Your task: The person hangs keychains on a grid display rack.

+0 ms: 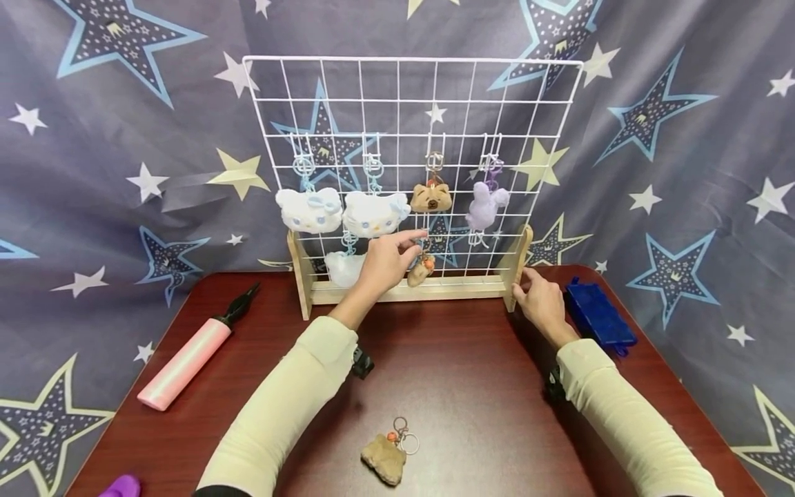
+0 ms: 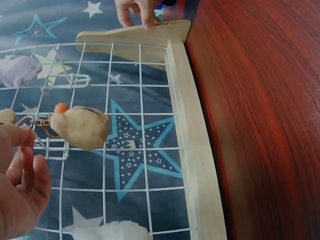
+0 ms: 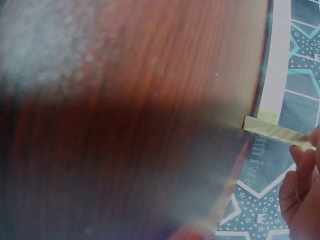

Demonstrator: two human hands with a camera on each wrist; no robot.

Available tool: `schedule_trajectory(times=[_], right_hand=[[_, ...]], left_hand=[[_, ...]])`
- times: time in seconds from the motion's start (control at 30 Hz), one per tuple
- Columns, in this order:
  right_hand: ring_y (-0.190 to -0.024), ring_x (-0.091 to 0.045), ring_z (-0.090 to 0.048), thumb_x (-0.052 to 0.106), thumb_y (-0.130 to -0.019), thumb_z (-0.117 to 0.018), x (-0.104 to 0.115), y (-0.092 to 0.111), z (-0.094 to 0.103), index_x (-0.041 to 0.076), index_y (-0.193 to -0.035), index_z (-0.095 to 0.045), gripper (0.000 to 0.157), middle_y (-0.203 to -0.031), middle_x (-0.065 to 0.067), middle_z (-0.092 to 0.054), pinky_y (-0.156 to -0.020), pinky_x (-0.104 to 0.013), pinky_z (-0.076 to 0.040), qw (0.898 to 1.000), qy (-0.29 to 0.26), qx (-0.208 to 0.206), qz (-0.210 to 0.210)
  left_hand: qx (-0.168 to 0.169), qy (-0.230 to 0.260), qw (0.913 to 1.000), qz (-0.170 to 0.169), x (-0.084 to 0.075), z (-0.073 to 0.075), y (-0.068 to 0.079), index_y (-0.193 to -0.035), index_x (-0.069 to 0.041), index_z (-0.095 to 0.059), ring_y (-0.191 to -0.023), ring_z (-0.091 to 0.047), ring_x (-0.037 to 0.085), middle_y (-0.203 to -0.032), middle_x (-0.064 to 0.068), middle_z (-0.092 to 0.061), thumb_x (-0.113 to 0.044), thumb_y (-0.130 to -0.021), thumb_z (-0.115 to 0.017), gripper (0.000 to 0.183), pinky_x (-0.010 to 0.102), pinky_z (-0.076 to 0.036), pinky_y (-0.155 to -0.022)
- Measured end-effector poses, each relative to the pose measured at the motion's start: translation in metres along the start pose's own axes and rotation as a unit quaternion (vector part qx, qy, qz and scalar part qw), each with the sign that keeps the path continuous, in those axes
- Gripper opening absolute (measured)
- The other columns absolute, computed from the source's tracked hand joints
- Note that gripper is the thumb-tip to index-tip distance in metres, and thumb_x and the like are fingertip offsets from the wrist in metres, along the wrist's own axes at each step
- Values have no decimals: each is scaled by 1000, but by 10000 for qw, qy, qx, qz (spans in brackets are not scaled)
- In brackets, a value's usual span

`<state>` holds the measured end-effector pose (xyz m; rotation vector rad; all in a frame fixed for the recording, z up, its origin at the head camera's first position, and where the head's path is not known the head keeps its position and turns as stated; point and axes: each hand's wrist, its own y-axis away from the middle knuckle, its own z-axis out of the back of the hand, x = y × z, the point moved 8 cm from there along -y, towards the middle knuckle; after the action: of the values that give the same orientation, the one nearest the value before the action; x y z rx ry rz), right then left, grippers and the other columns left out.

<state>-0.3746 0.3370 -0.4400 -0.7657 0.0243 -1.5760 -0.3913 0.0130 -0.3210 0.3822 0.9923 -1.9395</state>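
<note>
My left hand [image 1: 386, 262] pinches the metal ring of a small brown plush keychain [image 1: 421, 270] with an orange bead, in front of the white wire grid rack [image 1: 397, 102]. In the left wrist view, the thumb and index finger of the left hand [image 2: 22, 175] meet at the ring, and the plush [image 2: 82, 127] hangs beyond them. My right hand [image 1: 543, 304] grips the rack's right wooden foot [image 1: 520, 266]. Above the left hand hang two white cat plush keychains [image 1: 375, 214], a brown bear keychain [image 1: 431, 198] and a purple plush keychain [image 1: 486, 206].
Another white plush [image 1: 341, 269] hangs low, partly behind the left hand. A brown plush keychain [image 1: 385, 457] lies on the table [image 1: 472, 414] near the front. To the left is a pink cylinder with a black tip [image 1: 186, 362]; to the right, a blue plastic case [image 1: 599, 314].
</note>
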Motion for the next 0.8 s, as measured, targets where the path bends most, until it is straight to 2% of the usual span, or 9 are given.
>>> schedule_trajectory(times=[0.17, 0.33, 0.5, 0.67, 0.8], right_hand=[[-85, -43, -74, 22, -91, -69, -1, 1, -2, 12, -125, -66, 36, -90, -11, -79, -74, -57, -54, 10000, -12, -18, -18], [-86, -43, -74, 21, -91, -69, 0, 0, -2, 11, -124, -66, 35, -90, -11, -79, -74, -58, -54, 10000, -29, -28, 25], [-87, -43, -74, 21, -90, -69, -1, -1, -3, 12, -123, -67, 35, -92, -12, -79, -74, -58, -53, 10000, -16, -34, -41], [-89, -42, -74, 21, -90, -69, -1, -2, -2, 13, -122, -67, 32, -92, -10, -80, -75, -57, -53, 9999, -35, -33, -97], [-88, -42, -74, 20, -90, -69, -2, 0, -1, 12, -123, -67, 34, -91, -11, -79, -75, -57, -53, 9999, -50, -55, -74]], left_hand=[[153, 67, 9997, 196, 5, -8, -2, -129, -23, -72, -47, -43, 7, -95, 1, -80, -16, -97, -68, 33, 22, -29, -46], [10, 92, 9996, 268, 8, -6, -1, -133, -21, -70, -60, -62, 11, -97, 2, -80, -15, -95, -71, 39, 22, -38, -51], [-32, 56, 9993, 358, 12, -3, 4, -134, -20, -69, -68, -64, 14, -101, 3, -79, -17, -93, -73, 41, 25, -42, -59], [14, -57, 9997, 247, 14, 1, 11, -133, -20, -70, -73, -66, 16, -100, 3, -79, -16, -93, -74, 40, 26, -46, -64], [242, -94, 9996, 101, 15, -1, 22, -133, -18, -69, -74, -67, 18, -100, 5, -79, -14, -93, -73, 40, 28, -47, -65]])
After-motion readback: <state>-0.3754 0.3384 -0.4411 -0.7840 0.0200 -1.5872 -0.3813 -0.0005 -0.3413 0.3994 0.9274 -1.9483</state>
